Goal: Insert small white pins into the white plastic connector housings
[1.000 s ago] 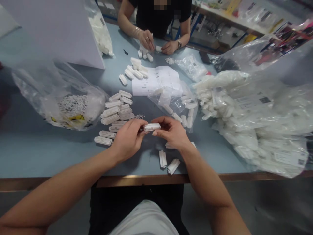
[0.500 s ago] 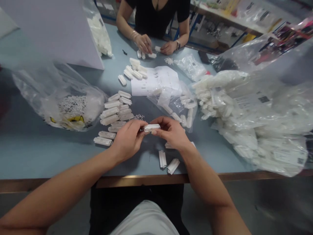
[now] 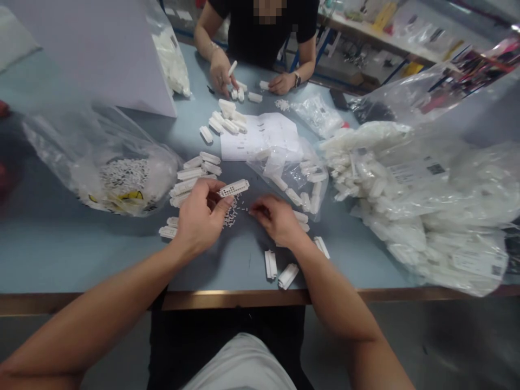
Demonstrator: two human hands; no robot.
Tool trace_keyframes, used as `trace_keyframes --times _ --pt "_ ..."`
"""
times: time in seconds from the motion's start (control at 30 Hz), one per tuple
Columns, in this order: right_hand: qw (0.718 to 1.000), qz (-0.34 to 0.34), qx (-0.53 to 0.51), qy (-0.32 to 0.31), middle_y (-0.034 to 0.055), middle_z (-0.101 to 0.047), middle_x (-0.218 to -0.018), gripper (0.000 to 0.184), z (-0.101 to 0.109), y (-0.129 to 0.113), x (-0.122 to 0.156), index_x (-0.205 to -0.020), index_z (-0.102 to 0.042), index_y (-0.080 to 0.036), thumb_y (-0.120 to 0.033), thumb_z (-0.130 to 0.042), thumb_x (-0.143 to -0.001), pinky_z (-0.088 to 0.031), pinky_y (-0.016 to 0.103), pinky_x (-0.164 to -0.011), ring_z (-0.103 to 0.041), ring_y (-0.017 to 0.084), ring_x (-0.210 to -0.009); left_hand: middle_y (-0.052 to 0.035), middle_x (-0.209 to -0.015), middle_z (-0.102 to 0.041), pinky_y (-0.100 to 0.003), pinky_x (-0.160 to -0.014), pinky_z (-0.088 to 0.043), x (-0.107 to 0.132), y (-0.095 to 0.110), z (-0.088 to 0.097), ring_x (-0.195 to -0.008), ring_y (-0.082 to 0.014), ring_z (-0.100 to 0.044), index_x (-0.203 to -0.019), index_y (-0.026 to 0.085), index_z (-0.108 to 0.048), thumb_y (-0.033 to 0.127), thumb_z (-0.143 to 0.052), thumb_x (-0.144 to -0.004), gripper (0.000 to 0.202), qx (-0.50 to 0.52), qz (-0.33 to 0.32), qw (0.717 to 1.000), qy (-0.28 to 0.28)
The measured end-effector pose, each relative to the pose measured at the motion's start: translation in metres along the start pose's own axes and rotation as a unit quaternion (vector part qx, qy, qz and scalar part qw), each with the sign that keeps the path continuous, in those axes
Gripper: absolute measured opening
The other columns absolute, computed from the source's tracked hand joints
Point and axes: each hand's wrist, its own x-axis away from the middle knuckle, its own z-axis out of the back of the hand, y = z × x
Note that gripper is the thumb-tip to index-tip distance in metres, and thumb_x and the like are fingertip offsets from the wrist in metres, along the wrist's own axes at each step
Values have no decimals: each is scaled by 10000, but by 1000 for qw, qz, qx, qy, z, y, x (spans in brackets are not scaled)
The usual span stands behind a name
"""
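Observation:
My left hand [image 3: 201, 214] pinches one end of a white plastic connector housing [image 3: 234, 188], which is tilted up with its rows of holes showing. Beneath it, tiny white pins [image 3: 231, 218] lie scattered on the blue table. To their right, my right hand [image 3: 274, 216] has thumb and fingertips drawn together just above the tabletop; anything between them is too small to make out. Similar white housings [image 3: 190, 173] are stacked beyond and beside my left hand. More white pieces [image 3: 271, 265] rest near my right wrist.
A clear bag of small white pins [image 3: 124, 176] stands on the left. Large clear bags of white parts [image 3: 406, 200] fill the right side. Ahead lie a printed sheet [image 3: 276, 130] and an opened plastic bag [image 3: 303, 187]. Across the table, a co-worker's hands [image 3: 221, 76] handle white pieces.
My hands have separated. The left hand keeps the housing and has turned it holes-up; the right has let go of it and come down beside the scattered pins.

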Motion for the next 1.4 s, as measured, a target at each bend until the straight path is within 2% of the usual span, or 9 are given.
trace_keyframes --times 0.13,0.37,0.47,0.6,0.7,0.8,0.9,1.2,1.4 --pt "980 27 189 -48 109 -716 -1004 55 -11 -4 -6 -957 -709 -181 -198 -661 -936 -487 377 -853 -639 266 -994 -34 -918 -693 -325 -686 -509 -1 -1 -3 -771 -191 -638 -1087 210 -602 407 -633 -872 293 1 13 1000 -11" --pt "957 20 280 -67 177 -706 -1026 213 -17 -12 -8 -1019 -690 -131 -175 -481 -1018 -477 420 -864 -634 317 -1000 -18 -847 -668 -318 -690 -496 1 0 -5 -724 -175 -611 -1065 198 -617 394 -611 -868 277 14 5 999 -47" --pt "966 15 254 -36 175 -700 -1019 232 -11 -7 -5 -1028 -676 -125 -141 -445 -1005 -487 425 -876 -629 311 -995 -21 -861 -673 -317 -699 -493 1 1 -5 -734 -178 -617 -1061 197 -629 402 -611 -862 286 20 14 999 -48" --pt "991 29 110 70 114 -701 -999 202 2 -4 2 -1043 -644 -162 -201 -449 -1011 -511 383 -847 -637 252 -943 -25 -858 -687 -311 -696 -490 2 4 -5 -725 -180 -614 -1041 200 -656 421 -633 -847 294 9 20 998 -51" --pt "987 43 44 148 56 -707 -951 165 6 -9 7 -1006 -637 -220 -269 -481 -1023 -516 358 -823 -643 216 -903 -17 -827 -695 -306 -703 -492 3 6 -6 -697 -174 -608 -1017 204 -674 444 -659 -834 303 2 22 998 -66" --pt "978 85 45 186 46 -710 -934 150 5 -12 11 -989 -640 -236 -279 -502 -1030 -520 364 -835 -648 212 -921 -11 -810 -700 -291 -689 -490 5 8 -6 -677 -164 -599 -996 203 -685 463 -668 -830 310 -1 15 997 -74" --pt "968 126 60 207 53 -708 -936 139 3 -12 12 -988 -642 -233 -266 -514 -1032 -526 371 -834 -647 213 -930 -5 -810 -704 -280 -689 -488 6 8 -6 -669 -154 -594 -991 202 -692 463 -669 -835 305 -9 5 997 -79" --pt "959 162 102 211 59 -707 -925 137 2 -8 11 -995 -661 -242 -220 -528 -1018 -532 411 -847 -641 220 -910 -11 -839 -719 -290 -710 -487 10 5 -7 -683 -164 -612 -1040 206 -700 435 -651 -864 292 -42 -25 996 -80" --pt "957 169 100 214 56 -714 -910 124 3 -12 11 -969 -674 -237 -193 -562 -1000 -539 374 -813 -642 211 -903 -41 -844 -711 -302 -721 -501 12 -1 -8 -724 -189 -641 -1052 183 -695 367 -605 -900 256 -80 -98 990 -60"
